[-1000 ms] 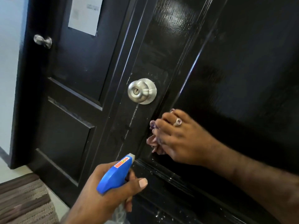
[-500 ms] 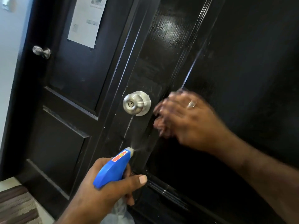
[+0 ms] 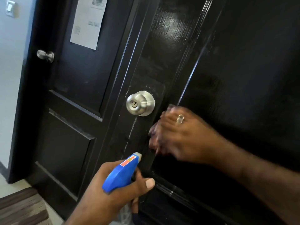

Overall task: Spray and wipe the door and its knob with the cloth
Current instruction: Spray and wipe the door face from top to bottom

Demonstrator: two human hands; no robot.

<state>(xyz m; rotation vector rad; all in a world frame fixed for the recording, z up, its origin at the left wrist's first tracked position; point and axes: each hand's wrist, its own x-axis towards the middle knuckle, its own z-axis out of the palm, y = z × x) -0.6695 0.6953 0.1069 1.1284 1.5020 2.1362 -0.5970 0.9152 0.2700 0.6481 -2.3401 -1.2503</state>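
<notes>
Change: since half a second before, the right hand (image 3: 183,135) had slid down and slightly right across the black door (image 3: 243,78), from level with the knob (image 3: 140,103) to just below and right of it; the spray bottle (image 3: 120,174) and the left hand (image 3: 113,197) had kept almost the same pose.
Right hand: it was blurred by motion and pressed against the door's raised moulding, with a ring (image 3: 180,119) on one finger. Its fingers were curled over the cloth (image 3: 153,135), which showed only as a purplish smear at the fingertips.
Left hand: at the near bottom centre, its fingers were wrapped round the neck of the spray bottle, the thumb lying along the right side below the blue head. I could not tell whether a finger sat on the trigger.
Spray bottle: its blue head with a red label pointed up and to the right; the pale nozzle was near the door, below the knob.
Knob: silver with a keyhole in its face, left of the right hand and not touched by it.
Door: glossy black and panelled, with pale streaks running down from the knob.
Far left: a second black door (image 3: 68,127) with its own silver knob (image 3: 45,55) and a paper notice (image 3: 88,21); a wall switch (image 3: 10,8); a striped mat (image 3: 24,208) on the floor.
</notes>
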